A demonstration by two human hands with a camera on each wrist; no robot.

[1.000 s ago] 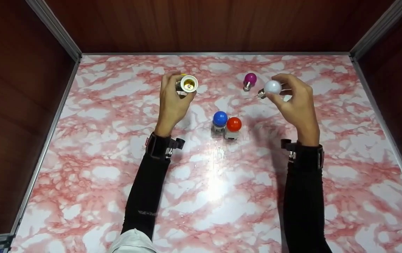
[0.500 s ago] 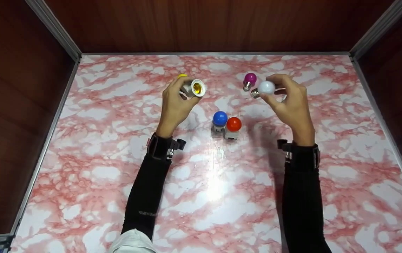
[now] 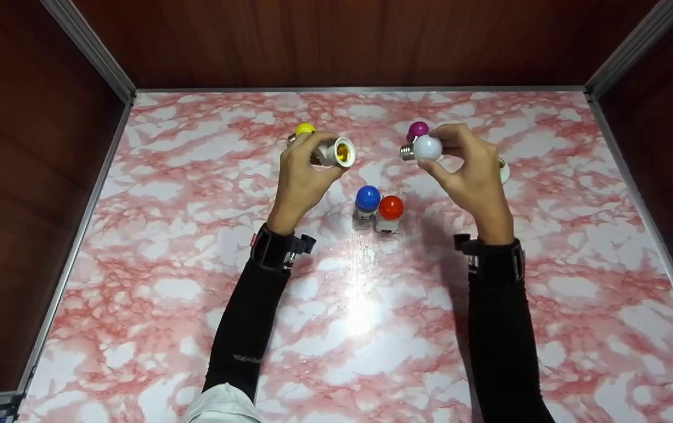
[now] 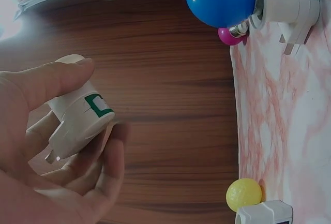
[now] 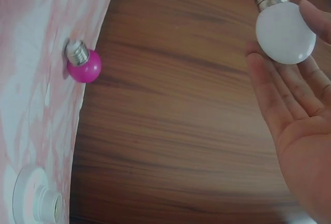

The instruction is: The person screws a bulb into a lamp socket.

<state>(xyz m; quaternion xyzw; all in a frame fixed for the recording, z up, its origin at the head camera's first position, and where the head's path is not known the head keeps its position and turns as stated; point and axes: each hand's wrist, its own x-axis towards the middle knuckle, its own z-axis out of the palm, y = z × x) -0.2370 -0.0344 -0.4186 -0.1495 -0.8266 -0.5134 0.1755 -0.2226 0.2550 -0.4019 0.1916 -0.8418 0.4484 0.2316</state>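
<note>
pink-marbled tabletop (image 3: 154, 235), far half: your left hand (image 3: 304, 177) grips white socket (image 4: 78, 113), your right hand (image 3: 477, 175) pinches white bulb (image 3: 428, 148), apparently aligning, next likely needing both coaxial.

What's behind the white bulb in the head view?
The magenta bulb shows beyond the white bulb held by the right hand. The end of the magenta one's metal base is covered there, though the right wrist view shows it.

Glare (image 3: 361, 311) whitens part of the table (image 3: 166, 288); the walls (image 3: 336, 47) look dim. Light flares at the left wrist view's upper-left edge; both wrist views look soft.
</note>
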